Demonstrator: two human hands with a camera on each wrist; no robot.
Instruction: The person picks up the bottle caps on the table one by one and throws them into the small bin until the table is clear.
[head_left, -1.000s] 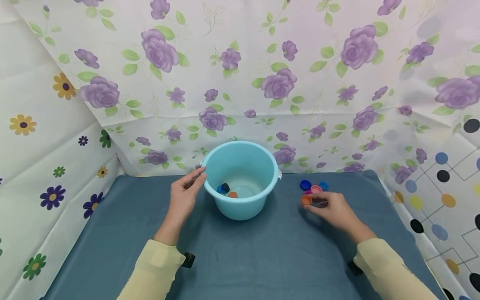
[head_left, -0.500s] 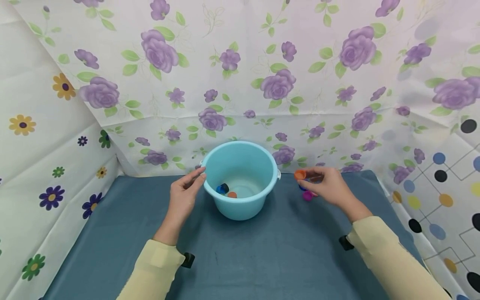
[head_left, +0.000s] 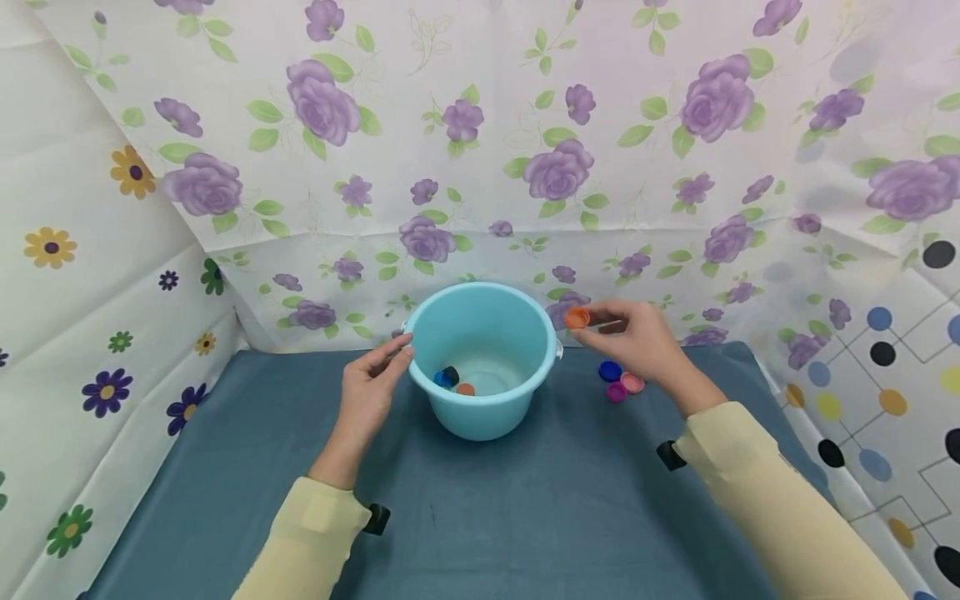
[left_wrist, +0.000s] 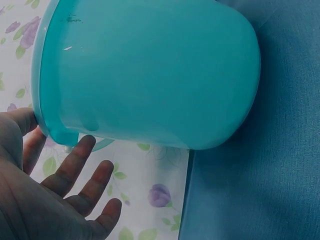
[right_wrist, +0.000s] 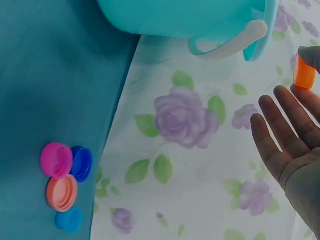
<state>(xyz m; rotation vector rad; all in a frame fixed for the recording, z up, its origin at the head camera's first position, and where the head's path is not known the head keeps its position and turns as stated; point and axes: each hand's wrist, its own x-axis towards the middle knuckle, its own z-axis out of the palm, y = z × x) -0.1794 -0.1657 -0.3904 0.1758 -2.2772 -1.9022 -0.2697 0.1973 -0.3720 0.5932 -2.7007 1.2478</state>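
Note:
A light-blue bucket (head_left: 480, 400) stands at the table's back edge. Inside it lie an orange bottle cap (head_left: 466, 389) and blue and black caps (head_left: 447, 377). My left hand (head_left: 366, 396) pinches the bucket's rim at the left with thumb and index finger; in the left wrist view its other fingers (left_wrist: 92, 187) spread loosely beside the wall. Just right of the rim, raised above the table, my right hand (head_left: 637, 337) pinches another orange bottle cap (right_wrist: 304, 74) between thumb and index finger.
Several caps lie grouped right of the bucket: dark blue (head_left: 610, 372), magenta (head_left: 617, 392), pink (head_left: 632, 382) and light blue (right_wrist: 69, 219). A flowered sheet (head_left: 480, 167) hangs behind the blue-covered table (head_left: 487, 517). The bucket's white handle (right_wrist: 240, 40) hangs at its side.
My right hand has lifted the orange cap from beside the other caps and carried it up and left toward the bucket. The left hand has stayed at the rim.

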